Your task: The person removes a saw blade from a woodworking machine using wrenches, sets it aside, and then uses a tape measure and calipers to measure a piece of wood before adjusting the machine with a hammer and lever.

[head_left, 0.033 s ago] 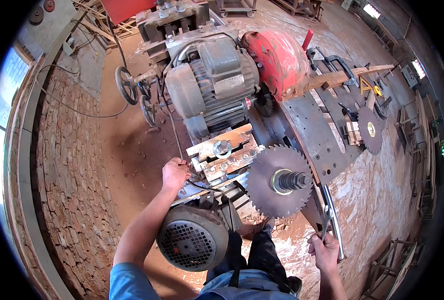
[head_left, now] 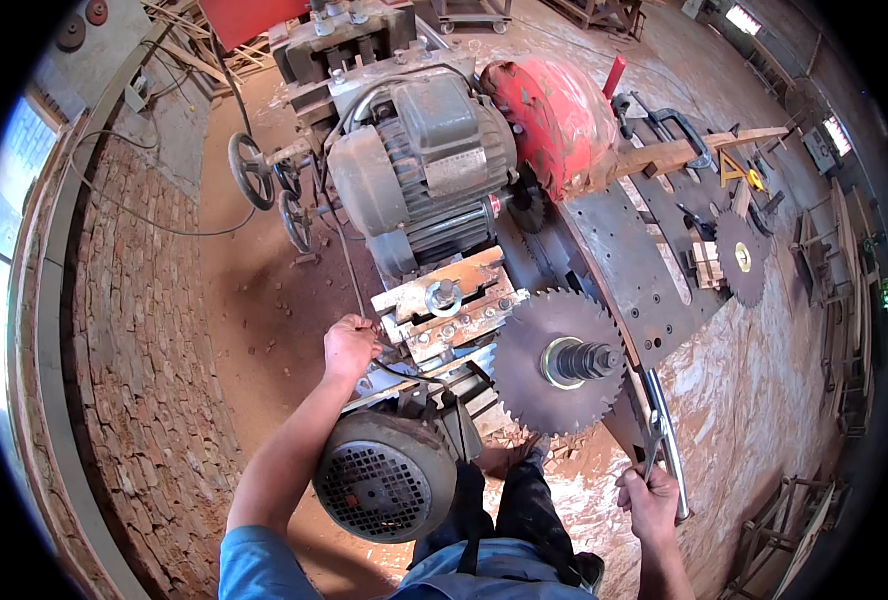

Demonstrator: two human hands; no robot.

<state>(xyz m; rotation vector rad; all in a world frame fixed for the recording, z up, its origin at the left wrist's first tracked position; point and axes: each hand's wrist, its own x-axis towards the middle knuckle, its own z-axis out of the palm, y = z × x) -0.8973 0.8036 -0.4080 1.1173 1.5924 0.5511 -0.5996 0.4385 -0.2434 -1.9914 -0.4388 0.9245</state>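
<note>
My right hand [head_left: 651, 500] is closed around the lower end of a shiny metal wrench [head_left: 653, 446], beside a chrome rail [head_left: 669, 440] at the edge of the machine table [head_left: 629, 270]. At the left of a rusty slotted bracket [head_left: 449, 310], my left hand [head_left: 352, 347] has its fingers bent together; what they grip is hidden. Between my hands a large toothed circular saw blade [head_left: 524, 370] sits on a threaded shaft [head_left: 592, 361]. Nearest to my left forearm is a motor with a grilled round end [head_left: 376, 490].
A big grey motor [head_left: 424, 160] and a red blade guard [head_left: 554, 125] stand ahead. Two handwheels [head_left: 252, 171] jut out at the left. Farther right are a second saw blade [head_left: 740, 257], a blue clamp [head_left: 686, 138] and a wooden bar [head_left: 704, 150]. A brick surface [head_left: 144, 330] runs along the left.
</note>
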